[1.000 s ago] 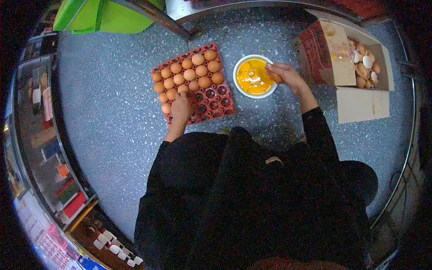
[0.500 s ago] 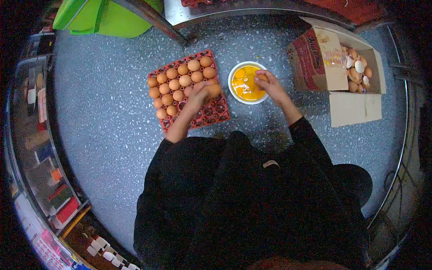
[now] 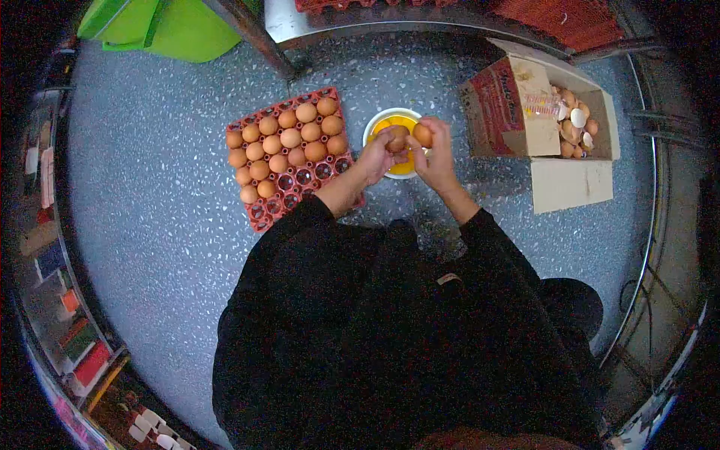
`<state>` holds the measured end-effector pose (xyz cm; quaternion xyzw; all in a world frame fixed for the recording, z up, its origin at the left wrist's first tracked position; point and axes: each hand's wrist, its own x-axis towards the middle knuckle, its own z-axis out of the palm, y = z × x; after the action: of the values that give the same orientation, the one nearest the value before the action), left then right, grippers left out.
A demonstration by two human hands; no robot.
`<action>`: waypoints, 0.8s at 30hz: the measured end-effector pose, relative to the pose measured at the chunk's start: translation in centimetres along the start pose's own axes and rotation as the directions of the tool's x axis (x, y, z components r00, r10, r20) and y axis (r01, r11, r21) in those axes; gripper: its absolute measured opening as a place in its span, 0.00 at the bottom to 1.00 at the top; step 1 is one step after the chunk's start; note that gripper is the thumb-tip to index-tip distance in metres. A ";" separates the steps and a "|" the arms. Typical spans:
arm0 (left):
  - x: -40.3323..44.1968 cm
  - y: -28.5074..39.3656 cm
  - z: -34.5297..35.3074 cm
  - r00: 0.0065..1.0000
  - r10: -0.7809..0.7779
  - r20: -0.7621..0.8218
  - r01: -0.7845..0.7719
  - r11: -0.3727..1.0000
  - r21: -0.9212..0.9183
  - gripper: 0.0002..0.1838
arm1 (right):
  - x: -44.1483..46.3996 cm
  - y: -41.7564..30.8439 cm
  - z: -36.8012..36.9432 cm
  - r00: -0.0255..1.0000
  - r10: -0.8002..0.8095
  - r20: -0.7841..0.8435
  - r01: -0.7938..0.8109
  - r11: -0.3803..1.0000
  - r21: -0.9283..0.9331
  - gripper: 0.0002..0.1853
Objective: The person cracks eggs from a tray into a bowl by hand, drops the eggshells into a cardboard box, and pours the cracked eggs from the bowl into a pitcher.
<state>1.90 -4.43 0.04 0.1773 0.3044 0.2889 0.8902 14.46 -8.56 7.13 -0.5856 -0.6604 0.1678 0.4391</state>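
My left hand (image 3: 375, 159) is closed around a brown egg (image 3: 397, 138) above the white bowl (image 3: 368, 129). Close beside it, my right hand (image 3: 439, 163) grips another brown egg (image 3: 422, 135) between thumb and fingers, over the bowl's right side. Whether either shell is cracked, I cannot tell. Yellow yolks and liquid egg (image 3: 401, 169) fill much of the bowl, partly hidden by both hands. To the left lies a red egg tray (image 3: 291, 201) with several rows of brown eggs; its bare cups are at the near side.
An open cardboard box (image 3: 491, 112) of eggshells (image 3: 576, 124) stands on the speckled floor (image 3: 165, 187) at right, one flap folded down toward me. A green plastic container (image 3: 191, 34) and a dark table leg (image 3: 251, 34) are at the back. Shelving runs along the left.
My left hand has lifted an egg from the tray and carried it right, over the bowl. My right hand still holds its egg, now raised beside the left. The view has shifted slightly.
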 end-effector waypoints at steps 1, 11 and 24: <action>-0.1 0.0 0.4 1.000 0.000 0.000 0.000 1.000 -0.002 0.19 | 0.0 0.3 0.2 0.995 -0.056 0.077 0.059 0.998 -0.026 0.17; -0.6 0.7 1.7 1.000 -0.006 -0.030 0.005 1.000 -0.023 0.18 | -0.6 0.9 0.9 0.984 0.056 0.169 -0.057 0.998 0.001 0.18; 0.4 1.4 -0.7 0.990 -0.122 0.065 0.096 0.943 0.317 0.20 | 1.1 5.2 -0.7 0.665 0.546 0.509 -0.699 0.694 0.170 0.16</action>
<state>1.13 -2.97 -0.01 0.3111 0.3181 0.1795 0.8774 18.34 -6.42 4.13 -0.6393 -0.4518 0.5468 0.2970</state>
